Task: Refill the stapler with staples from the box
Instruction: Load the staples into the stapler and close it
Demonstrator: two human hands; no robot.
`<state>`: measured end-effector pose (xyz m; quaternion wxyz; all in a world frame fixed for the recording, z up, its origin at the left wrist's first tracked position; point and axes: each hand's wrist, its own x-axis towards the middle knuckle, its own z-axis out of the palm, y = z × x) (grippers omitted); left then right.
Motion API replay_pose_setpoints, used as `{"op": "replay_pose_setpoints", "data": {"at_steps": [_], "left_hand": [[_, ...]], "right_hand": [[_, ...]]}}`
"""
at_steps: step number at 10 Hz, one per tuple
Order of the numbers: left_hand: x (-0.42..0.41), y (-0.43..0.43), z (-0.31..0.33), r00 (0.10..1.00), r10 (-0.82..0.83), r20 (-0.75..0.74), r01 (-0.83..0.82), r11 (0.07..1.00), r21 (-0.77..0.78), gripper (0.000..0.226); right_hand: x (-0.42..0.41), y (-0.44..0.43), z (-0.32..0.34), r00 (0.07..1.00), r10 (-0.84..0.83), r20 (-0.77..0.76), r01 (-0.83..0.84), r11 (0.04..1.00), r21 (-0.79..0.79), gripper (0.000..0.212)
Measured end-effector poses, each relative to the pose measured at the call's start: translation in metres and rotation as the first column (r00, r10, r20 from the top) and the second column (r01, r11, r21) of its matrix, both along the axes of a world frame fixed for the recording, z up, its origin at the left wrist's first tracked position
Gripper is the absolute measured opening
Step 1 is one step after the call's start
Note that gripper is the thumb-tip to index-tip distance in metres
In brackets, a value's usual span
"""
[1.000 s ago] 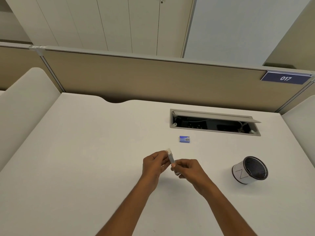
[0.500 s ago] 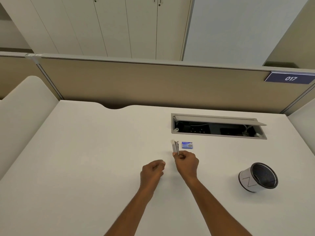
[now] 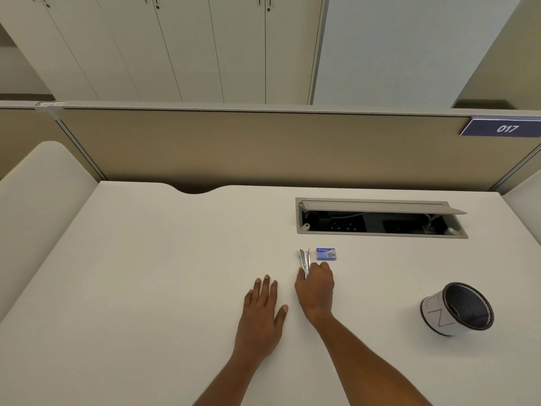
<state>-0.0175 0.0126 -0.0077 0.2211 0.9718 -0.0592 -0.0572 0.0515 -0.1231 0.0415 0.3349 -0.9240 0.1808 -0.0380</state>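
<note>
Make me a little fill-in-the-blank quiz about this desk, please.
The right hand holds the stapler, and the left hand rests palm ____ on the desk.
The box of staples is coloured ____.
The sign on the partition reads ____.
Missing words: down; blue; 017.

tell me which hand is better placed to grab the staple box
Probably the right. The right hand sits just short of the staple box, though its grip is on the stapler. The left hand is free and flat, but farther, with the stapler in between.
</note>
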Motion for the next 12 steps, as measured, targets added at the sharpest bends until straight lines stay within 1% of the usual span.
{"op": "replay_pose_setpoints", "data": {"at_steps": [2, 3, 5, 6, 7, 9, 10, 11, 12], "left_hand": [[-0.003, -0.001, -0.01, 0.999, 0.002, 0.042, -0.004, 0.998, 0.06, 0.068], [-0.004, 0.0, -0.01, 0.997, 0.002, 0.071, -0.006, 0.998, 0.058, 0.07], [-0.005, -0.003, -0.01, 0.995, 0.025, 0.101, -0.032, 0.997, 0.068, 0.066], [-0.006, -0.004, -0.01, 0.995, 0.03, 0.098, -0.037, 0.997, 0.072, 0.066], [-0.006, -0.004, -0.01, 0.995, 0.036, 0.098, -0.043, 0.996, 0.076, 0.067], [-0.006, -0.003, -0.011, 0.995, 0.031, 0.092, -0.038, 0.996, 0.076, 0.067], [-0.006, -0.002, -0.012, 0.995, 0.028, 0.099, -0.036, 0.996, 0.077, 0.067], [-0.006, -0.002, -0.011, 0.991, 0.027, 0.135, -0.035, 0.997, 0.062, 0.066], [-0.004, -0.002, -0.011, 0.99, 0.026, 0.137, -0.032, 0.999, 0.04, 0.067]], "right_hand": [[0.005, -0.002, -0.005, 1.0, 0.007, -0.002, -0.007, 1.0, 0.014, 0.025], [0.002, -0.006, -0.007, 1.0, -0.002, 0.0, 0.002, 0.998, 0.06, 0.028], [-0.022, -0.017, -0.013, 0.996, -0.005, 0.089, -0.009, 0.989, 0.151, 0.029], [-0.023, -0.02, -0.014, 0.995, -0.008, 0.099, -0.009, 0.985, 0.17, 0.022], [-0.018, -0.02, -0.012, 0.996, 0.001, 0.086, -0.013, 0.99, 0.137, 0.017], [-0.015, -0.021, -0.012, 0.998, 0.012, 0.064, -0.018, 0.995, 0.102, 0.021], [-0.016, -0.023, -0.01, 0.999, 0.018, 0.043, -0.023, 0.992, 0.122, 0.021], [-0.018, -0.028, -0.009, 0.999, 0.034, 0.042, -0.042, 0.982, 0.185, 0.028], [-0.023, -0.037, -0.005, 0.998, 0.038, 0.049, -0.049, 0.972, 0.229, 0.038]]}}
